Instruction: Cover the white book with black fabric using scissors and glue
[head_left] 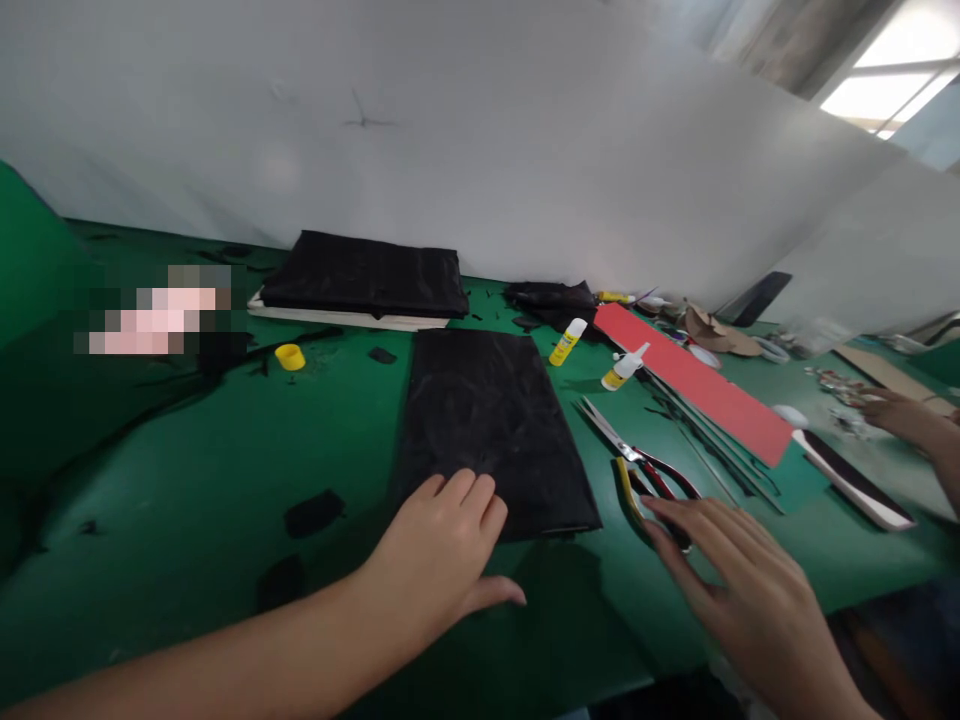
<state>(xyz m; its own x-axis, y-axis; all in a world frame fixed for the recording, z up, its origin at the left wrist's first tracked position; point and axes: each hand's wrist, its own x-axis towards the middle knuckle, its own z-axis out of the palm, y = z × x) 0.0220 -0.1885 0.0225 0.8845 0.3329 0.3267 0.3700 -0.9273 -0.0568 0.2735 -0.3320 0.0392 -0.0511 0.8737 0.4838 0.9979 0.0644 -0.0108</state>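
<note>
**Right fingertips at the scissors' handles**

I see my left hand (442, 550) lying flat on the near left corner of the black sheet (487, 430), fingers together, thumb out on the green table (187, 480), gripping nothing. The sheet's long axis runs away from me. My right hand (739, 580) is empty, fingers slightly spread, and is the nearer one to the scissors (634, 455). They lie just right of the sheet, handles at my fingertips, blades pointing away and to the left. A co-worker's hand (892, 410) rests well apart, far right.
</note>
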